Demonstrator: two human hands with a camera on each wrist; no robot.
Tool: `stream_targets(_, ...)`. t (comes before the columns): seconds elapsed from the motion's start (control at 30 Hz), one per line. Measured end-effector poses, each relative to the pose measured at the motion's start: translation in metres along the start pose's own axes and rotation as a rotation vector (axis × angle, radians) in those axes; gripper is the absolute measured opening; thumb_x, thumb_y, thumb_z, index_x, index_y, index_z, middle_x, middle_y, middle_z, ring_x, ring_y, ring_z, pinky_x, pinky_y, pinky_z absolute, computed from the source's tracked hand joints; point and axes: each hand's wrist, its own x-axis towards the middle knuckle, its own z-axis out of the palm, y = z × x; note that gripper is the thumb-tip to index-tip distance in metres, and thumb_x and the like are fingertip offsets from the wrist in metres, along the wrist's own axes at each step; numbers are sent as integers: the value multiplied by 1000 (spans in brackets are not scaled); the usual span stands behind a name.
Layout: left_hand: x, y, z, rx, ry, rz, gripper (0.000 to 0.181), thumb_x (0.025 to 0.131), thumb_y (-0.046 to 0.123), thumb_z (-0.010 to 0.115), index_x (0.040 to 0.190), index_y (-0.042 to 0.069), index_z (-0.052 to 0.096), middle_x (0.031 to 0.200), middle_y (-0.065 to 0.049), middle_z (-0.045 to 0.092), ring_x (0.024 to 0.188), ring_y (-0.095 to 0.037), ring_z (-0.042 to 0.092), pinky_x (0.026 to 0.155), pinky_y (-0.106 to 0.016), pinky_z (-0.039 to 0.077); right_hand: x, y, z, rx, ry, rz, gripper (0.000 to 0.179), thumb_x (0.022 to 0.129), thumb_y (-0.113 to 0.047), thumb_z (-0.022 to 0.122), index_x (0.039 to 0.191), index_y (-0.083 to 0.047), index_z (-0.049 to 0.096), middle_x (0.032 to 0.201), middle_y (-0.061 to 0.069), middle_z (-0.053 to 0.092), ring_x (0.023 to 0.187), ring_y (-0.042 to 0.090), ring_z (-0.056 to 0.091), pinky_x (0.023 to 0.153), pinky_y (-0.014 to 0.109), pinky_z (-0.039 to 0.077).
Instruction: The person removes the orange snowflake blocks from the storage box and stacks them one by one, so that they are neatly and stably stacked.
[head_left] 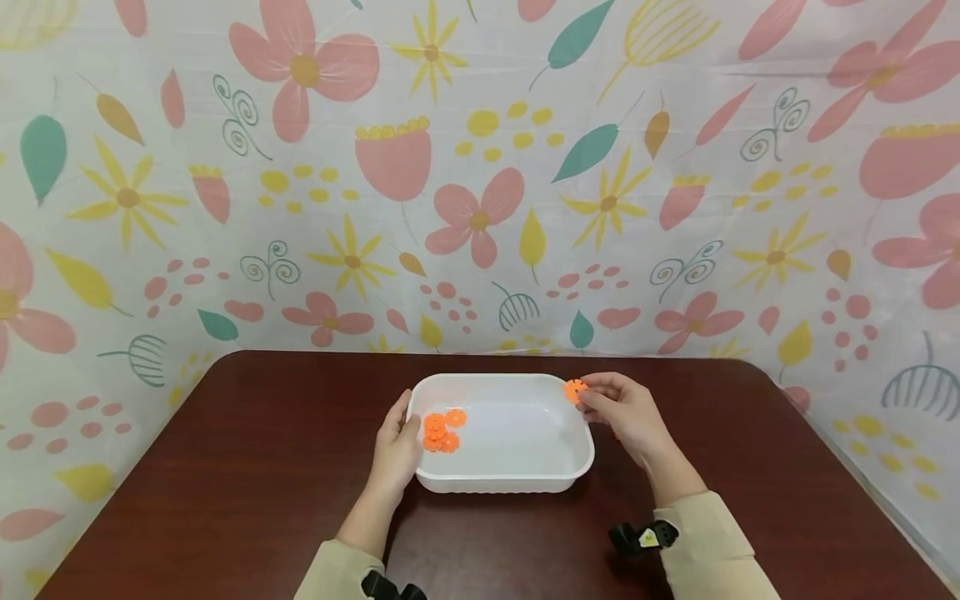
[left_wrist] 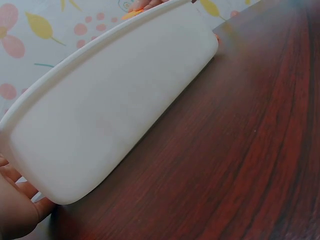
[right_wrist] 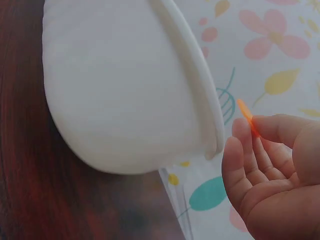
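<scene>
A white plastic tray [head_left: 502,482] stands on the table. Inside, near its left end, several orange notched plastic discs [head_left: 437,433] lie in a small overlapping cluster. My left hand [head_left: 397,450] grips the tray's left end, its thumb at the rim and fingers along the outer wall; the left wrist view shows the fingers [left_wrist: 26,189] partly hidden by the tray. At the far right corner, my right hand [head_left: 626,415] pinches one orange notched disc [head_left: 575,391] between thumb and fingertips, level with the rim. In the right wrist view that disc [right_wrist: 248,117] appears edge-on.
A dark red-brown wooden table [head_left: 262,483] carries the tray. Behind it hangs a flower-printed cloth [head_left: 480,125]. A small orange spot [head_left: 617,435] shows beside the right hand, mostly hidden. Black straps with devices [head_left: 643,537] sit on both wrists.
</scene>
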Motion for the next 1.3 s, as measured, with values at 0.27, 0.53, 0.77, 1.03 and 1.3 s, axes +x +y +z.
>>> stream_targets(0.27, 0, -1, -1, 0, -9, 10, 50, 99, 11, 39, 148, 7, 31, 150, -17, 34, 135, -35, 37, 112, -50, 30, -6, 14, -12, 8, 72, 22, 43, 90, -16, 64, 124, 7, 50, 87, -6, 63, 78, 6, 66, 72, 25, 57)
stream_targets(0.53, -2, 1, -3, 5, -4, -5, 50, 99, 12, 39, 148, 8, 31, 149, -17, 36, 134, -33, 38, 112, -49, 30, -15, 26, -20, 41, 133, 36, 40, 89, -20, 66, 121, 2, 52, 87, -6, 62, 79, 9, 67, 74, 27, 58)
stream_targets(0.77, -3, 1, 0, 4, -31, 17, 50, 99, 12, 38, 148, 6, 29, 151, -19, 33, 136, -35, 35, 112, -50, 29, -17, 35, -30, 105, 200, 60, 34, 89, -16, 65, 117, 0, 55, 81, -8, 63, 78, 11, 68, 72, 28, 58)
stream_targets(1.03, -2, 4, 0, 12, -28, 7, 50, 100, 13, 38, 149, 7, 29, 152, -17, 32, 138, -34, 32, 113, -50, 27, -15, 46, -38, 131, 236, 103, 29, 90, -14, 64, 114, -1, 56, 82, -10, 63, 75, 6, 67, 70, 25, 57)
stream_targets(1.3, -3, 2, 1, -7, -33, 3, 50, 100, 12, 39, 149, 7, 29, 153, -17, 30, 139, -32, 30, 115, -48, 25, -17, 54, -51, 91, 275, 165, 28, 89, -21, 66, 113, -7, 61, 81, -13, 63, 76, 5, 65, 66, 23, 56)
